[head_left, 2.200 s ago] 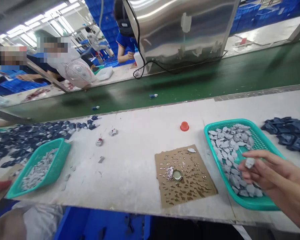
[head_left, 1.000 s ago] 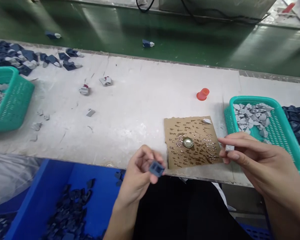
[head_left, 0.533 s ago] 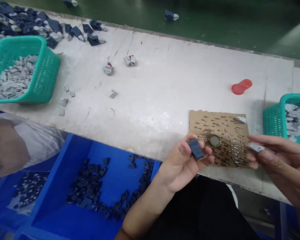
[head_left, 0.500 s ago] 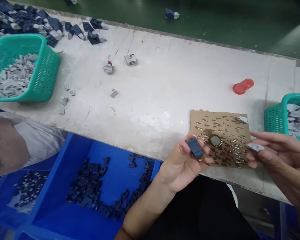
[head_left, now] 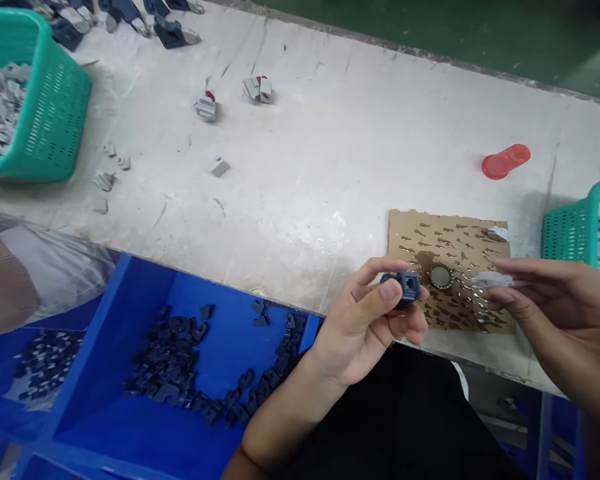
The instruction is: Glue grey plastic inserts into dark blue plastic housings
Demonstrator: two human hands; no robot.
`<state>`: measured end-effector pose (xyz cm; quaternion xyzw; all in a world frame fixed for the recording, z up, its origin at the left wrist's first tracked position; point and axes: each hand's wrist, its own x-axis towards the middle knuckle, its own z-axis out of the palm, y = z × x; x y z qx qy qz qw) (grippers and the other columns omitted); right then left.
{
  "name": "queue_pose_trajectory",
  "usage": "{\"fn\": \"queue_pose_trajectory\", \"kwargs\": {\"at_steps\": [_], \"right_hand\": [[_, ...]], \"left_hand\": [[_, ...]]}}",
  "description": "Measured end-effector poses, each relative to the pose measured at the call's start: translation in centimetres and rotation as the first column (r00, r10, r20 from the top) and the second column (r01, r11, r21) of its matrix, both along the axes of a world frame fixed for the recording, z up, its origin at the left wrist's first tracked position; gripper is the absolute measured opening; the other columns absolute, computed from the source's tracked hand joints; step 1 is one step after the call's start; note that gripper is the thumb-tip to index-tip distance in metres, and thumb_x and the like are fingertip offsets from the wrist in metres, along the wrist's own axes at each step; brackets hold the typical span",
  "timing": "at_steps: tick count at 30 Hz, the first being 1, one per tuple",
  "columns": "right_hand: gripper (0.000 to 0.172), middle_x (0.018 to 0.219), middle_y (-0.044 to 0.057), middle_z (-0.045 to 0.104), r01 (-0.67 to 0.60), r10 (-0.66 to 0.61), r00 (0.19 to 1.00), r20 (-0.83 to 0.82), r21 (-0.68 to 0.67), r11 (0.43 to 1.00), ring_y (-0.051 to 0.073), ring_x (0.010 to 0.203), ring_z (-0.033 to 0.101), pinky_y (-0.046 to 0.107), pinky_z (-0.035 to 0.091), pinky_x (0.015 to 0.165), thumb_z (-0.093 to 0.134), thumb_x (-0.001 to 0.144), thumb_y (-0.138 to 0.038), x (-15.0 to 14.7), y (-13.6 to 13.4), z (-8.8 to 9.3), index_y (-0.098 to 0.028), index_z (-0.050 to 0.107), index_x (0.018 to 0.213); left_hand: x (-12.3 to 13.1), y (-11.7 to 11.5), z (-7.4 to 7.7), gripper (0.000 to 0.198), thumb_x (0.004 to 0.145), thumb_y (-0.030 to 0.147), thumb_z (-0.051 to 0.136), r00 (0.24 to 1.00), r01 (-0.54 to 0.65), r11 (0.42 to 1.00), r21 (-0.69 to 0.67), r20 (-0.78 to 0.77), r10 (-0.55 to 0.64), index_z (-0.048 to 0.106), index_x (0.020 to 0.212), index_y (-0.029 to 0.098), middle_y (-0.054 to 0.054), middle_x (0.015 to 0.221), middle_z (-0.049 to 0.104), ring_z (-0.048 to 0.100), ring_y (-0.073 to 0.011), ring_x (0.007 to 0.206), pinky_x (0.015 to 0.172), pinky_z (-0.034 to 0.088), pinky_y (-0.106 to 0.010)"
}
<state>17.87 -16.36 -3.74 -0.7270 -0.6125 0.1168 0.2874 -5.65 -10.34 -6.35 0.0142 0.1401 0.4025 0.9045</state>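
Since half a second ago, I've turned the dark blue housing (head_left: 407,288) in my left hand (head_left: 365,327) so its open socket faces my right; it sits pinched between thumb and fingertips, just above the table edge. My right hand (head_left: 545,313) grips the grey insert (head_left: 491,280) at its fingertips, now closer over the glue-spotted cardboard (head_left: 450,233) beside the bottle cap (head_left: 441,276). Parts nearly aligned, I judge, still apart.
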Motion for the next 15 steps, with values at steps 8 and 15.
{"fn": "queue_pose_trajectory", "kwargs": {"at_steps": [8, 15], "right_hand": [[0.018, 0.101, -0.001, 0.079, -0.414, 0.349, 0.862, 0.368, 0.111, 0.904, 0.011, 0.092, 0.073, 0.022, 0.055, 0.086, 0.067, 0.102, -0.008, -1.0, 2.5, 0.8, -0.023, 0.077, 0.104], [0.032, 0.110, -0.001, 0.080, -0.432, 0.374, 0.835, 0.404, 0.060, 0.900, 0.014, 0.099, 0.075, 0.023, 0.055, 0.090, 0.062, 0.098, 0.001, -1.3, 2.5, 0.1, -0.024, 0.077, 0.109]], "left_hand": [[-1.1, -0.1, 0.5, 0.006, 0.089, 0.026, 0.085, 0.992, -0.076, 0.991, 0.111, -0.092, 0.087, 0.080, 0.092, 0.024, 0.003, 0.096, 0.085, 0.078, -0.0066, 0.074, 0.066, 0.063, -0.013], [-1.5, -0.2, 0.3, 0.018, 0.086, 0.017, 0.087, 0.995, -0.050, 0.994, 0.100, -0.087, 0.058, 0.080, 0.102, 0.024, 0.003, 0.092, 0.083, 0.076, -0.0060, 0.071, 0.067, 0.064, -0.013]]}}
